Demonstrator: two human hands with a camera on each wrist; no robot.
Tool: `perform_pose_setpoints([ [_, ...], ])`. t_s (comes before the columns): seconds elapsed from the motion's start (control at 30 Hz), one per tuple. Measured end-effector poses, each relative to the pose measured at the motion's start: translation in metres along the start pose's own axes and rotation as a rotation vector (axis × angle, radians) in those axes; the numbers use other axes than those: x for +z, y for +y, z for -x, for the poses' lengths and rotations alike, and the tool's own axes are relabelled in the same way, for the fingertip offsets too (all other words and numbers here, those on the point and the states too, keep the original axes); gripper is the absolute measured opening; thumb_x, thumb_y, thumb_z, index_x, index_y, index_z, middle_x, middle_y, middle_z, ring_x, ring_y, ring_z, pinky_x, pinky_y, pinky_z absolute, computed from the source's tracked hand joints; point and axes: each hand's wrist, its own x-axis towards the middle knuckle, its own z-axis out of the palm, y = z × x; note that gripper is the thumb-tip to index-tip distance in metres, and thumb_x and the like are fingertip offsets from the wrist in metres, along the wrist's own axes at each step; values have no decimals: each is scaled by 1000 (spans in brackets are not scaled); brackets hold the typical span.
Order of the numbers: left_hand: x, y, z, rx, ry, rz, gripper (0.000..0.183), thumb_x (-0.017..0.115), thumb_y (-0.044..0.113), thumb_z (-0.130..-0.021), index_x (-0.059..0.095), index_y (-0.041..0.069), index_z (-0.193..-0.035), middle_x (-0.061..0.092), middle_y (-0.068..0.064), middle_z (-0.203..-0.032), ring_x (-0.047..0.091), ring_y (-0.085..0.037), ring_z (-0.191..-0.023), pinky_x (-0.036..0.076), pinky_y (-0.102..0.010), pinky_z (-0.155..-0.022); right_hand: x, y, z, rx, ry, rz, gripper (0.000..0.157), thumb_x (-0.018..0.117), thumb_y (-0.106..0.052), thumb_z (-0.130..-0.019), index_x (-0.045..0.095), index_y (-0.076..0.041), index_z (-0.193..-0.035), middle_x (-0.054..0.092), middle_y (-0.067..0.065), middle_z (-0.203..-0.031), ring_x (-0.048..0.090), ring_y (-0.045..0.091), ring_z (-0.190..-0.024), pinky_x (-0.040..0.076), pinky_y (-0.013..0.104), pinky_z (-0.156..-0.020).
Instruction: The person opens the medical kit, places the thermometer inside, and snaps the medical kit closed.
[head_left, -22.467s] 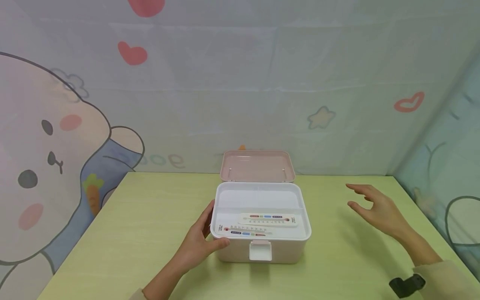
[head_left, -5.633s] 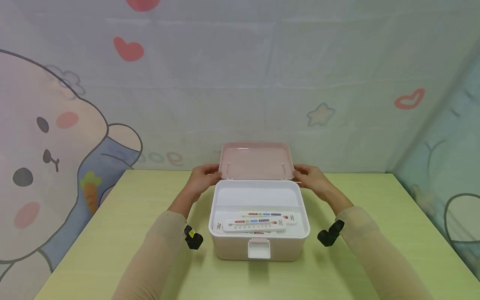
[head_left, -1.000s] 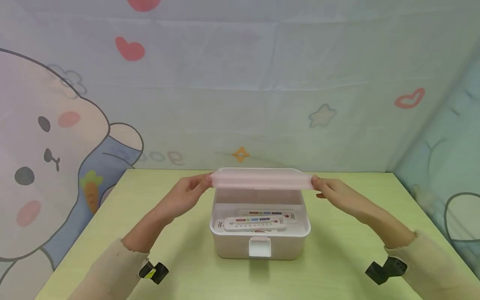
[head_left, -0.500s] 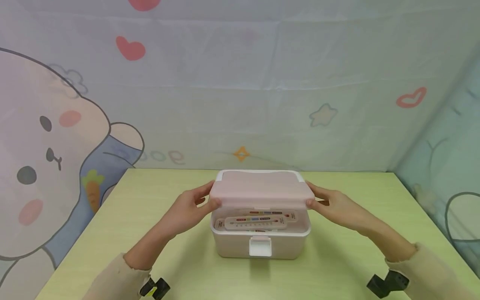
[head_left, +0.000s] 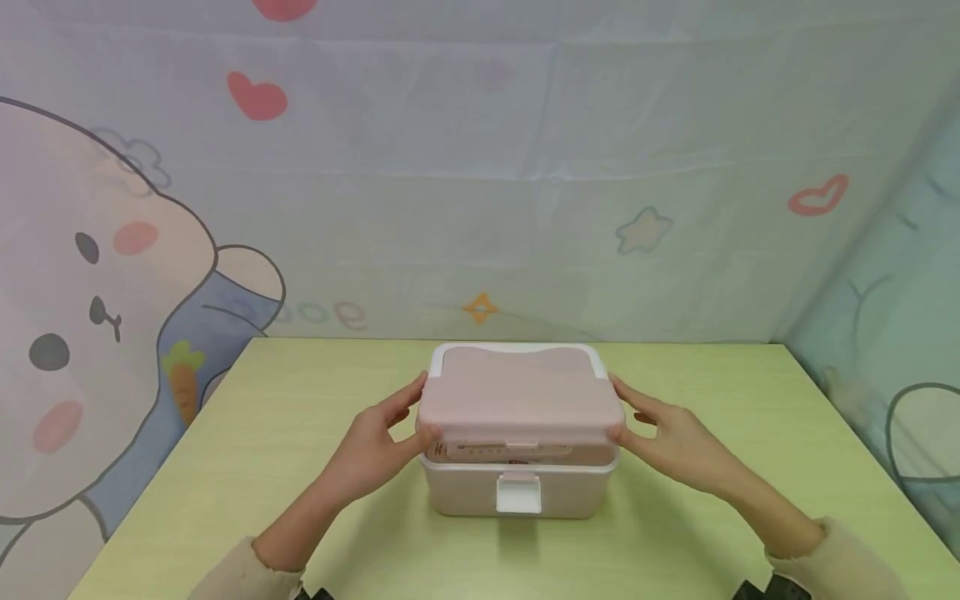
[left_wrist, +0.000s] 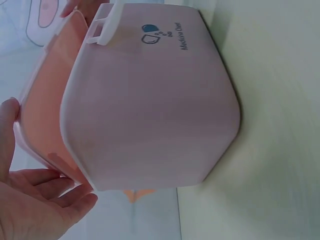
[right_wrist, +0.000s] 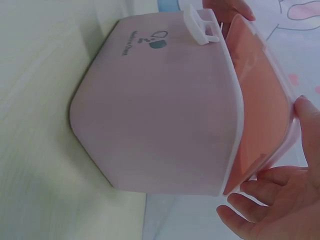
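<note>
A pink medicine chest [head_left: 472, 492] stands on the table, its hinged lid [head_left: 521, 396] tilted down over it with a gap left at the front. Through that gap, part of a white card thermometer [head_left: 480, 452] shows; the lid hides most of the contents. My left hand [head_left: 367, 450] holds the lid's left side, thumb at the front corner and fingers along the edge. On the opposite side, my right hand [head_left: 678, 442] grips the lid the same way. The white front latch [head_left: 518, 494] hangs on the chest's front, unfastened. Both wrist views show the gap under the lid [left_wrist: 47, 95].
The chest rests on a light yellow-green table [head_left: 300, 392]. Behind it hangs a pale cloth backdrop [head_left: 420, 225] with cartoon prints, which also runs along the right side.
The lid has swung forward and down from nearly upright, covering most of the tray and thermometers. Both hands have come down and toward the front with it, still holding its sides.
</note>
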Motion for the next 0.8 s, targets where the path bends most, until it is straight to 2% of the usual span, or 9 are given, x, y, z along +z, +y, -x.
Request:
perform_pose_setpoints([
  [0.27,8,-7,9,7,51,-30,74,71,40,-79,37,20,-142,44,4,-140,40,-17,-129,39,-37,-103,10,5,8,-37,58,-1,68,61,-41,-86,31,-23,-144,43,7,-140,55,38,-110,48,49,-85],
  [0.6,15,-13,15,-4,59,-9,75,74,30,-78,36,24,-142,45,4,-139,42,-15,-128,39,-37,-103,20,10,12,-64,62,-30,72,65,-39,-84,30,-23,-145,42,6,-141,57,37,-108,51,43,-81],
  [0.8,17,-13,17,-13,59,-6,76,75,29,-77,36,24,-142,45,5,-139,43,-14,-127,39,-37,-103,22,11,13,-65,74,-33,72,65,-39,-84,30,-24,-145,42,5,-141,57,37,-108,51,45,-82],
])
